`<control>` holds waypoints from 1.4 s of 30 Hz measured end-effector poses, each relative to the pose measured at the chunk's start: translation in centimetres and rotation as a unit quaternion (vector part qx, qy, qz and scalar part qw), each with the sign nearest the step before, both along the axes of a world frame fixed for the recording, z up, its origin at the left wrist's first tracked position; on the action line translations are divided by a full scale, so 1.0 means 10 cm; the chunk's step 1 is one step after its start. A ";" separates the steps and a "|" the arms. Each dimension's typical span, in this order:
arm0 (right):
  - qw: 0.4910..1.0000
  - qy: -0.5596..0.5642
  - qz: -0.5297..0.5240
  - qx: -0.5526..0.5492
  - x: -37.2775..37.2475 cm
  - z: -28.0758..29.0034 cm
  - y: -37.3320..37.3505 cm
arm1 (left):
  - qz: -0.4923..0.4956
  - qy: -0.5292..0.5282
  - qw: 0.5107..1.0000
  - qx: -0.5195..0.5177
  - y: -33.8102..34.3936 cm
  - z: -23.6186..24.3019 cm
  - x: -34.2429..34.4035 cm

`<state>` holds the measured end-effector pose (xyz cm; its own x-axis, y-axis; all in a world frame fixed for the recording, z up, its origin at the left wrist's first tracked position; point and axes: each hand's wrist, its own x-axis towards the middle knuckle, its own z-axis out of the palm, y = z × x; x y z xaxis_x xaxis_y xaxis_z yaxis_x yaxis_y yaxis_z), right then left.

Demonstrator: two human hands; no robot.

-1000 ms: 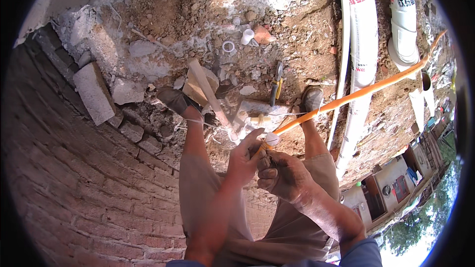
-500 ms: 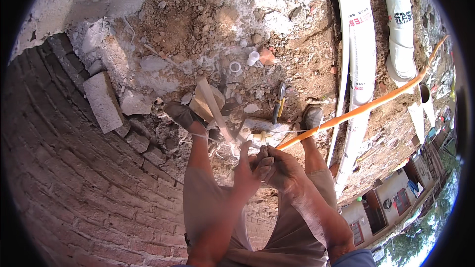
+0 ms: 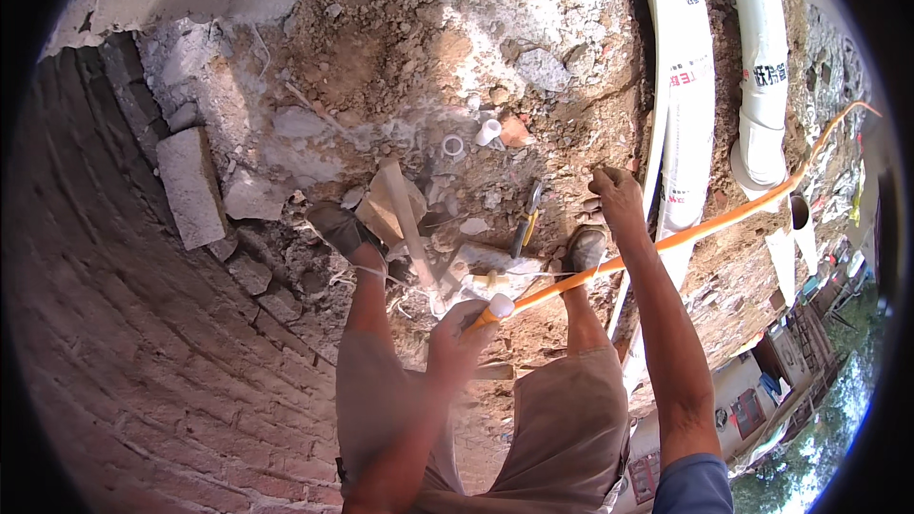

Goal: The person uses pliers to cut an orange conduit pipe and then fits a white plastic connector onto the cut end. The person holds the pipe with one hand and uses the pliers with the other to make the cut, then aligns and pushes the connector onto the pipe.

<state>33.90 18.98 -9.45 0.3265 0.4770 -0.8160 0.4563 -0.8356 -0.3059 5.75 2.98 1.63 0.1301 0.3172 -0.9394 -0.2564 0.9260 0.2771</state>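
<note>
Two hands, well apart now! Low in the middle, the left hand point(image 3: 454, 340) is clamped on a short orange piece point(image 3: 483, 318), its white end point(image 3: 501, 305) poking up beyond the fingers. Just beside that end begins the long orange pipe point(image 3: 716, 224), sweeping away to the far right across two fat white pipes point(image 3: 687, 138); whether the piece and the pipe are joined, I cannot tell. And out on the right, the right hand point(image 3: 620, 198) hangs over the dirt beyond the right shoe point(image 3: 586, 248), fingers curled, and I can't tell if anything is tucked inside them!

Between the shoes, a yellowish fitting point(image 3: 492, 280) sits by a grey slab point(image 3: 484, 258), with pliers point(image 3: 526, 221) at the slab's far edge. To their left, a wooden bar point(image 3: 407, 224) slants past a broken stone point(image 3: 383, 209) near the left shoe point(image 3: 343, 229). Farther off lie a white ring point(image 3: 452, 146), then a short white tube point(image 3: 488, 131) right beside a reddish brick fragment point(image 3: 515, 130). Over on the left, a pale block point(image 3: 190, 187) rests by the brick wall point(image 3: 181, 343).
</note>
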 end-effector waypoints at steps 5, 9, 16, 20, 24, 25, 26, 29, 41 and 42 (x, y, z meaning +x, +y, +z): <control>0.901 -0.224 0.325 0.183 0.07 -0.15 0.45 | 0.086 0.011 0.994 0.059 -0.16 -0.09 0.03; 0.902 -0.100 0.318 0.274 -0.50 -0.23 1.05 | 0.103 0.006 0.993 0.054 -0.09 -0.02 -0.05; 0.912 -0.103 0.335 0.214 -0.75 -0.58 1.58 | 0.125 -0.007 0.992 0.027 -0.01 0.01 -0.08; 0.915 -0.101 0.347 0.178 -0.81 -0.69 1.63 | 0.117 -0.013 0.993 0.012 0.00 0.00 -0.11; 0.885 -0.143 0.384 0.222 -0.91 -0.76 1.62 | 0.132 -0.013 0.991 -0.012 0.02 0.02 -0.10; 0.867 -0.158 0.404 0.246 -0.89 -0.80 1.63 | 0.134 -0.016 0.991 -0.012 0.02 0.01 -0.09; 0.848 -0.174 0.423 0.269 -0.87 -0.85 1.64 | 0.132 -0.014 0.991 -0.010 0.03 0.01 -0.09; 0.806 -0.214 0.487 0.260 -0.91 -0.87 1.68 | 0.126 -0.006 0.992 -0.014 0.05 0.01 -0.10; 0.786 -0.096 0.549 0.267 -0.86 -0.25 1.39 | 0.186 -0.030 0.982 0.016 0.09 0.01 -0.17; 0.801 -0.034 0.548 0.239 -0.91 -0.07 1.26 | 0.180 -0.032 0.982 0.036 0.10 0.03 -0.20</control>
